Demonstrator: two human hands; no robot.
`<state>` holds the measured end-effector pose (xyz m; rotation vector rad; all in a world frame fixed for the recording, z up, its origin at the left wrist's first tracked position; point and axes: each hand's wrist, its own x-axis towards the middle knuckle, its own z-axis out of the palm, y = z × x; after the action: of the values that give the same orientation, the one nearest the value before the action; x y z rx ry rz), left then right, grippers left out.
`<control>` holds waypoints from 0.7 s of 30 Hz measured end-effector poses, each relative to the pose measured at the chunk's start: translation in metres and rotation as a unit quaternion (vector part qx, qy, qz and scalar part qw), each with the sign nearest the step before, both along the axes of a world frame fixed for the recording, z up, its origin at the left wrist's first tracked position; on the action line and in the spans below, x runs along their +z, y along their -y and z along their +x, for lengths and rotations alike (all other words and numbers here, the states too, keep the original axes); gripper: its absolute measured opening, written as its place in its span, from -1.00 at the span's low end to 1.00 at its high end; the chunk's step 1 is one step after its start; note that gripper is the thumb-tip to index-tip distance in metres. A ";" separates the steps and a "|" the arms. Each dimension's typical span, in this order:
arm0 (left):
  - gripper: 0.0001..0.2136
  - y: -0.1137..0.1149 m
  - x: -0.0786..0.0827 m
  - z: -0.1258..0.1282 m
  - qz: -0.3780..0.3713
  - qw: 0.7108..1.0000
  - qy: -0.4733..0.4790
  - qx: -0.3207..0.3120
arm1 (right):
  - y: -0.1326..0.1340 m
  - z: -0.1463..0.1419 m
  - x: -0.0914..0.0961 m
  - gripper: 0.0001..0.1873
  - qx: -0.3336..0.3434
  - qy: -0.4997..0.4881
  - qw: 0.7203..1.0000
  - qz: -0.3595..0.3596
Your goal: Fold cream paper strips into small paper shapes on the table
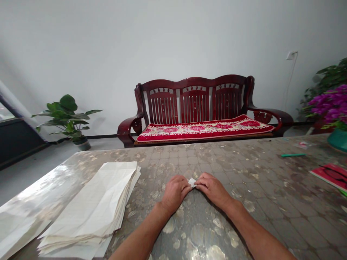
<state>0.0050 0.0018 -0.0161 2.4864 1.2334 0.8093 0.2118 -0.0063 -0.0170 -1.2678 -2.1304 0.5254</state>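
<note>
A small white piece of paper (192, 182) sits between my two hands, over the middle of the table. My left hand (175, 191) pinches its left side, thumb and fingers pressed together. From the other side, my right hand (212, 187) grips the right edge the same way. The fingertips cover part of the paper, so any folds there are hidden. To the left of my left hand lies a thick stack of off-white paper sheets (94, 202), slightly fanned at its edges.
The table (173, 159) has a glossy patterned cover. More paper (16, 231) lies at its left front. Toward the right are a green pen (293, 155), a red booklet (325, 176) with glasses (336, 172) on it, and a teal flowerpot (337, 140). A wooden bench (193, 104) stands behind.
</note>
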 end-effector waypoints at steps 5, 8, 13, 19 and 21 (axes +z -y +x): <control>-0.81 -0.003 0.006 0.000 -0.038 0.995 0.009 0.088 | -0.005 -0.008 0.001 -0.78 -0.070 0.021 0.997 -0.016; -0.82 -0.007 0.007 0.001 -0.065 0.991 0.016 0.119 | -0.008 -0.014 0.000 -0.81 -0.098 0.044 0.994 -0.014; -0.85 -0.011 0.005 0.003 -0.076 0.986 0.001 0.149 | -0.010 -0.019 0.001 -0.83 -0.112 0.066 0.991 -0.020; -0.83 -0.012 0.005 0.009 -0.076 0.983 -0.008 0.167 | -0.011 -0.020 0.003 -0.83 -0.156 0.080 0.984 -0.039; -0.83 -0.012 0.005 0.011 -0.074 0.982 -0.008 0.172 | -0.010 -0.020 0.005 -0.83 -0.172 0.081 0.981 -0.035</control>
<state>0.0160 0.0136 -0.0112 2.1977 1.6924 0.7422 0.1920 0.0038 -0.0118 -1.7266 -1.9710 0.3615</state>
